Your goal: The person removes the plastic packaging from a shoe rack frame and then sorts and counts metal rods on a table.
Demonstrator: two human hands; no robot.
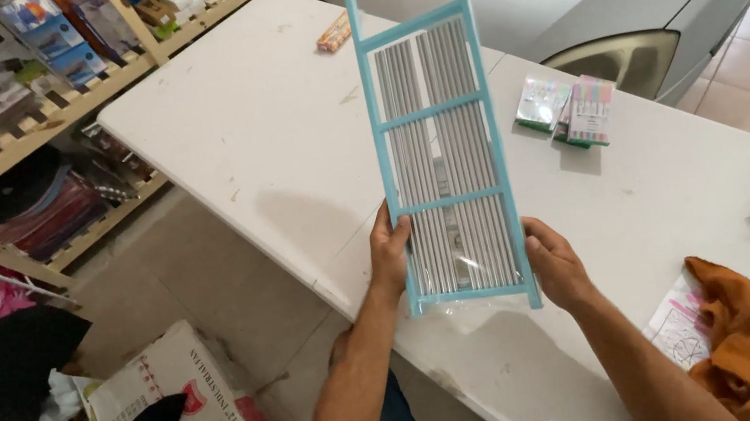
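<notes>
- Hands at near edge of white counter (pixel 269 138), both on one long pack of grey rods in a light blue frame (pixel 437 135).
- Left hand (pixel 390 255): grip clamped on pack's left edge near its bottom, fingers curled over the front.
- Right hand (pixel 555 262): grip clamped on the bottom right corner.
- Pack held raised above the counter, tilted away toward the far side.
- Two small pastel pen packs (pixel 574 109) lie on the counter, right of the pack.
- Orange cloth (pixel 739 336) at near right.
</notes>
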